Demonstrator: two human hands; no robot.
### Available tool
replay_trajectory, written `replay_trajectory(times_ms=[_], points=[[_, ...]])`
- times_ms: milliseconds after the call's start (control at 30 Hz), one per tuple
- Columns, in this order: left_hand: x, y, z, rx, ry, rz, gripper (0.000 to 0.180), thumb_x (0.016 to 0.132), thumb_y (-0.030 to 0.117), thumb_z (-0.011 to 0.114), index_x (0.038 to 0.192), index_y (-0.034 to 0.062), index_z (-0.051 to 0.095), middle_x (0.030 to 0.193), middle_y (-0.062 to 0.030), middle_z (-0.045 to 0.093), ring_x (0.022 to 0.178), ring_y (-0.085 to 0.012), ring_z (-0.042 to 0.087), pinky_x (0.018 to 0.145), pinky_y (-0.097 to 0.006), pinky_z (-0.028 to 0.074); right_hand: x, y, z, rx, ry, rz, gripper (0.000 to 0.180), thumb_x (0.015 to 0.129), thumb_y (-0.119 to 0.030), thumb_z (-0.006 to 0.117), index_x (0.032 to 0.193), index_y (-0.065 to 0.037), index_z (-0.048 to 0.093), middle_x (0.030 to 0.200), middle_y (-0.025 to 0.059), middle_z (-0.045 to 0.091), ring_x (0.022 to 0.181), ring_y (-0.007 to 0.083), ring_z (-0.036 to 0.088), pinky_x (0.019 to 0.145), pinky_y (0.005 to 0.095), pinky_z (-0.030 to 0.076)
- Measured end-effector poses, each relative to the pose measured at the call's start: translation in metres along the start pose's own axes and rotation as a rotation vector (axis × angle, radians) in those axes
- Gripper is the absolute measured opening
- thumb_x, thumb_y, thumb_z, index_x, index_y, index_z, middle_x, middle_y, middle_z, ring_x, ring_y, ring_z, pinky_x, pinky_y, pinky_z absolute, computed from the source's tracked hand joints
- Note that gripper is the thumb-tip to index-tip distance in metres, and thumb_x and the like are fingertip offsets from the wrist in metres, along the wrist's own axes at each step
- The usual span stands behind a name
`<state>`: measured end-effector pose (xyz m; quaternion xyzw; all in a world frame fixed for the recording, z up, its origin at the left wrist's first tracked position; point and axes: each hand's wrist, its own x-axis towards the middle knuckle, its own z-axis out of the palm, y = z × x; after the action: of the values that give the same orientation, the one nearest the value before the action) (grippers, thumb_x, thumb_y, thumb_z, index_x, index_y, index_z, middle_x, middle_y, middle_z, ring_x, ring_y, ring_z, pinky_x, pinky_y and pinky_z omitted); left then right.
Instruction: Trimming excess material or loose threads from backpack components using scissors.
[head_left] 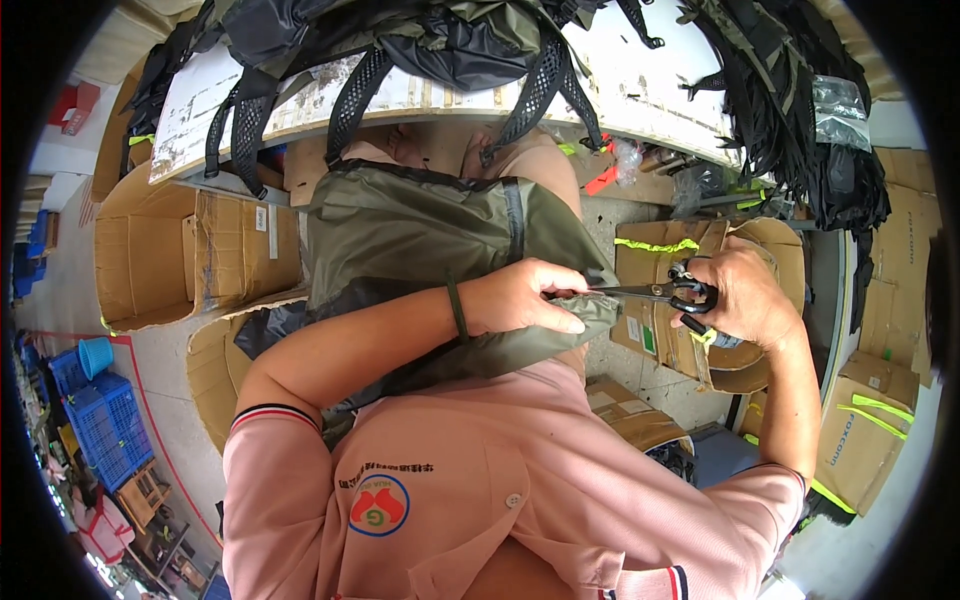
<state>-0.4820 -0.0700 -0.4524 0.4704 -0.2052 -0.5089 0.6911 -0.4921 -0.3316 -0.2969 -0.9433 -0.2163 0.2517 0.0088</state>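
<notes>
An olive-green bag with black trim lies across my lap. My left hand is closed on its right-hand part, with thumb and fingers pinching the fabric. In my right hand is a pair of black-handled scissors, the fingers in and around the handle loops. The blades point left, and their tips reach the fabric beside my left fingertips. Whether the blades are parted is hard to make out. A small dark piece at the bag's corner is too small to name.
Ahead, black and olive packs with hanging mesh straps lie on a worn white table. Open cardboard boxes stand left and right, the right one with yellow-green strips. Black straps hang at the far right. Blue crates stand far left.
</notes>
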Motion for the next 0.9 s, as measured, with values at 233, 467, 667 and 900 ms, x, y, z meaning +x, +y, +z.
replay_trajectory(times_ms=[233, 467, 667, 900], points=[[0.000, 0.003, 0.000, -0.018, -0.049, 0.045, 0.043, 0.082, 0.006, 0.071, 0.122, -0.0002, 0.057, 0.107, -0.0033, 0.061, 0.096, -0.0082, 0.054, 0.085, -0.025, 0.045, 0.006, -0.008, 0.009, 0.266, 0.080, 0.095, 0.041, 0.062, -0.032, 0.085, 0.074, -0.004, 0.057, 0.062, 0.0096, 0.056, 0.064, 0.0288, 0.058, 0.068, 0.0361, 0.043], [-0.021, 0.013, -0.006, 0.142, 0.185, 0.122, 0.029, 0.087, 0.013, 0.068, 0.111, 0.0029, 0.056, 0.097, -0.0020, 0.056, 0.082, -0.0061, 0.054, 0.073, -0.023, 0.046, 0.050, -0.050, 0.050, 1.033, -0.060, -0.016, 0.024, 0.076, -0.003, 0.077, 0.095, -0.002, 0.062, 0.079, -0.0056, 0.055, 0.075, 0.0046, 0.047, 0.065, 0.0226, 0.041], [-0.132, 0.019, -0.015, 0.660, 0.430, 0.058, 0.024, 0.082, 0.022, 0.072, 0.096, 0.0078, 0.059, 0.084, -0.0020, 0.056, 0.071, -0.0119, 0.056, 0.063, -0.026, 0.044, 0.061, -0.028, 0.064, 1.008, 0.045, 0.035, 0.021, 0.076, -0.004, 0.074, 0.081, -0.005, 0.054, 0.070, -0.0075, 0.047, 0.064, 0.0028, 0.041, 0.056, 0.0210, 0.035], [-0.173, -0.037, 0.011, 1.060, 0.636, 0.080, 0.025, 0.077, 0.019, 0.072, 0.093, 0.0078, 0.057, 0.084, -0.0092, 0.056, 0.082, -0.0272, 0.056, 0.073, -0.039, 0.045, 0.060, -0.024, 0.057, 0.950, 0.108, 0.022, 0.021, 0.077, -0.006, 0.074, 0.078, -0.005, 0.053, 0.068, -0.0071, 0.045, 0.062, 0.0037, 0.040, 0.055, 0.0210, 0.033]])
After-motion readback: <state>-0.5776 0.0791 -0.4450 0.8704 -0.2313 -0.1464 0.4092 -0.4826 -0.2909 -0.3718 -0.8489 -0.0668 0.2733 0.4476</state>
